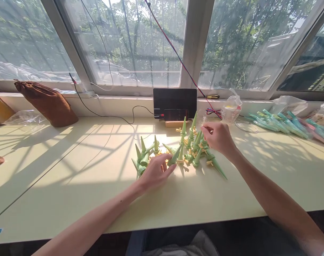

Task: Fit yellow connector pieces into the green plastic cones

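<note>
A cluster of green pointed cones with small yellowish pieces around their bases covers the middle of the table; some stand upright, others lie tilted. My left hand is at the near left of the cluster, thumb and fingers closed on a slanted green cone. At the right side, my right hand has its fingers pinched together beside the tips of several cones. What lies between those fingertips, if anything, is too small to make out. One green cone lies on its side below the right hand, pointing toward me.
Behind the cones a black tablet leans on a small stand, with a cable running left. A brown pouch stands at the back left. Plastic-wrapped green items and a bagged cup sit at the back right, below the windows.
</note>
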Demonstrator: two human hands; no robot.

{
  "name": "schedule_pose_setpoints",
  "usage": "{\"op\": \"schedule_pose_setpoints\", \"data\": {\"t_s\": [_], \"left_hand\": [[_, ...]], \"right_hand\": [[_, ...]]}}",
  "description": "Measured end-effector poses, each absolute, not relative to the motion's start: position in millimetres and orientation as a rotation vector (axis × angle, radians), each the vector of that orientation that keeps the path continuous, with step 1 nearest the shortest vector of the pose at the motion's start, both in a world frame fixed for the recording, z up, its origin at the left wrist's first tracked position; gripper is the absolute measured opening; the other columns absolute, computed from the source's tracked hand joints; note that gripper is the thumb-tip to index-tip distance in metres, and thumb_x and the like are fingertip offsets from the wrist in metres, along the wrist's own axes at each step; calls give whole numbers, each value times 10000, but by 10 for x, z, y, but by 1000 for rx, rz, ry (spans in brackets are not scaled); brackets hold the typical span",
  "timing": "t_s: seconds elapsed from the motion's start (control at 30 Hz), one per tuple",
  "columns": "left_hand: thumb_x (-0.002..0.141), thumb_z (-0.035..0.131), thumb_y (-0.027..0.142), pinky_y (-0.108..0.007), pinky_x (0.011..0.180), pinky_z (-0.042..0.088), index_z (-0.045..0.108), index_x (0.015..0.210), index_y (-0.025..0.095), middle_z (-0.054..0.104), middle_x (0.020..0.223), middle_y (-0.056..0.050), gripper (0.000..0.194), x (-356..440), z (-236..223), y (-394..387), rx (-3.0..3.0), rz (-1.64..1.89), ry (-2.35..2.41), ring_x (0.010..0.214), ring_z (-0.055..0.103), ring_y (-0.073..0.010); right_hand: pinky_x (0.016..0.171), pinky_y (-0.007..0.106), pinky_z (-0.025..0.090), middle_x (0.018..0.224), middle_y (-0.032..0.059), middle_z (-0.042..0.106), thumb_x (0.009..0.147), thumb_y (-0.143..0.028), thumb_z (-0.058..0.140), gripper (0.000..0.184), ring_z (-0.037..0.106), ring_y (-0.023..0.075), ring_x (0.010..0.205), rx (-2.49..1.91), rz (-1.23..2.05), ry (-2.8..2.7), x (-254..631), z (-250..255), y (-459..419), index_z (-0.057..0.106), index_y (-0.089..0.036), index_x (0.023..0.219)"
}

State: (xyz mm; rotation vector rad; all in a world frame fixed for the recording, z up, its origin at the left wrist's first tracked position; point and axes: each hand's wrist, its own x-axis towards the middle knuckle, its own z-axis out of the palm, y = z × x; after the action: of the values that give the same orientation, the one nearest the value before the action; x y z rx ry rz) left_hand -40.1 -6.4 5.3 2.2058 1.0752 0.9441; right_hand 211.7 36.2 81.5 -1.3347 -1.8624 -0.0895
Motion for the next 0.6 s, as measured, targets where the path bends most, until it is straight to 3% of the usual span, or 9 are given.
{"op": "schedule_pose_setpoints", "data": {"t_s": [0.27, 0.6], "left_hand": [[887, 537, 314, -207, 518, 492, 607, 961, 171, 629, 854, -34, 176, -398, 55, -67, 2207, 953, 1083, 574, 573, -87], [879, 546, 307, -195, 498, 482, 619, 946, 165, 635, 829, -35, 173, -390, 61, -67, 2184, 1024, 1080, 577, 562, -87]], "right_hand": [[530, 261, 338, 486, -20, 528, 896, -304, 493, 303, 460, 111, 392, -1313, -98, -1813, 2106, 864, 312, 598, -177, 641], [566, 271, 371, 504, -13, 530, 898, -322, 533, 269, 514, 126, 450, -1263, -210, -1757, 2097, 1177, 82, 624, -183, 685]]}}
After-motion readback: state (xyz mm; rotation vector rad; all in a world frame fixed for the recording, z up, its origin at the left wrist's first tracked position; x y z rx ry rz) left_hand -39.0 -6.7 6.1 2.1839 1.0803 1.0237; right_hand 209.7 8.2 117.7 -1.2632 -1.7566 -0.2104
